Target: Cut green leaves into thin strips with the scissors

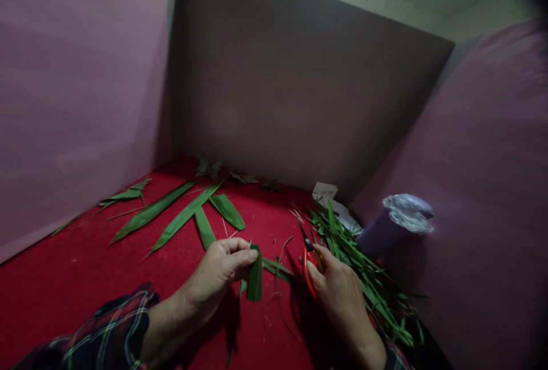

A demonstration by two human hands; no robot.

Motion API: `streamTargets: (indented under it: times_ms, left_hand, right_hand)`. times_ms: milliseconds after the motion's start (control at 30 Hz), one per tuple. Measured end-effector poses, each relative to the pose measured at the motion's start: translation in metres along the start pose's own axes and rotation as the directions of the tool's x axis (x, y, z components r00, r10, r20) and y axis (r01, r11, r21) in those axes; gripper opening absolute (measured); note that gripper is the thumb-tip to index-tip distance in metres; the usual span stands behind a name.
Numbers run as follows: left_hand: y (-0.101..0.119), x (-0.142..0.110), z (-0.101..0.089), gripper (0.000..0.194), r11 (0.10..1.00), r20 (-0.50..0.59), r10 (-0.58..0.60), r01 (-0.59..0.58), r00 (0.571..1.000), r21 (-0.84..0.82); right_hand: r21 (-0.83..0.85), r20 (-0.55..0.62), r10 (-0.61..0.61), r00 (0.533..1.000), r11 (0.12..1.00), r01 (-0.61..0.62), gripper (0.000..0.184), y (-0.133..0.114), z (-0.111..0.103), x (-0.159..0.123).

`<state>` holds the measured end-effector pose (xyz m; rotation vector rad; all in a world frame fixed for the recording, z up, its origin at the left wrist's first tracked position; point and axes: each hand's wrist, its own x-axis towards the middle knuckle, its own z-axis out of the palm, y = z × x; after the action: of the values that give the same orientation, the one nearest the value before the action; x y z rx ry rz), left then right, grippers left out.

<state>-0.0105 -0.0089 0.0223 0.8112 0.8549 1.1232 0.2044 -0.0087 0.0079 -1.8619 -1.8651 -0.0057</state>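
Observation:
Between thumb and fingers, my left hand [225,267] pinches a short piece of green leaf [255,278] that hangs down over the red cloth. My right hand [340,284] is closed on the red handles of a pair of scissors [309,253]. The dark blades point away from me, up and to the left, apart from the leaf piece. Behind my left hand lie a cut leaf strip [204,226] and a broad leaf section [228,212]. Thin trimmed strips [277,269] rest between my hands.
Long leaves [154,213] lie on the red cloth [77,290] at the left. A pile of narrow leaves [363,273] spreads along the right. Behind it are a white paper card [324,192] and a purple roll in clear plastic [385,230]. Walls stand close on both sides.

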Motion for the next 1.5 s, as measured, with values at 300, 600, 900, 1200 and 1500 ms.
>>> streamTargets:
  times_ms: [300,600,900,1200,1500]
  left_hand:
    - [0.002,-0.001,0.0,0.017,1.0,0.072,0.002,0.0,0.997,-0.02]
    - [-0.004,-0.002,0.0,0.016,0.998,0.048,-0.04,0.042,0.998,-0.05]
    - [-0.003,-0.002,0.006,0.017,0.997,-0.022,-0.049,0.048,0.999,-0.059]
    - [-0.006,-0.003,0.004,0.013,0.999,0.039,-0.013,0.015,0.999,-0.037]
    - [-0.005,-0.003,0.003,0.007,1.0,0.141,0.013,-0.009,0.99,-0.026]
  right_hand:
    - [-0.39,-0.054,-0.076,0.996,0.92,0.049,0.019,0.025,0.014,0.01]
    - [0.676,0.143,-0.175,0.974,0.736,0.034,0.031,-0.037,0.005,-0.018]
    - [0.863,0.377,-0.18,0.909,0.425,-0.274,0.026,-0.052,0.023,-0.035]
    - [0.888,0.386,-0.148,0.911,0.327,-0.323,0.024,-0.052,0.025,-0.031]
    - [0.852,0.516,-0.233,0.825,0.035,-0.523,0.021,-0.046,0.026,-0.029]
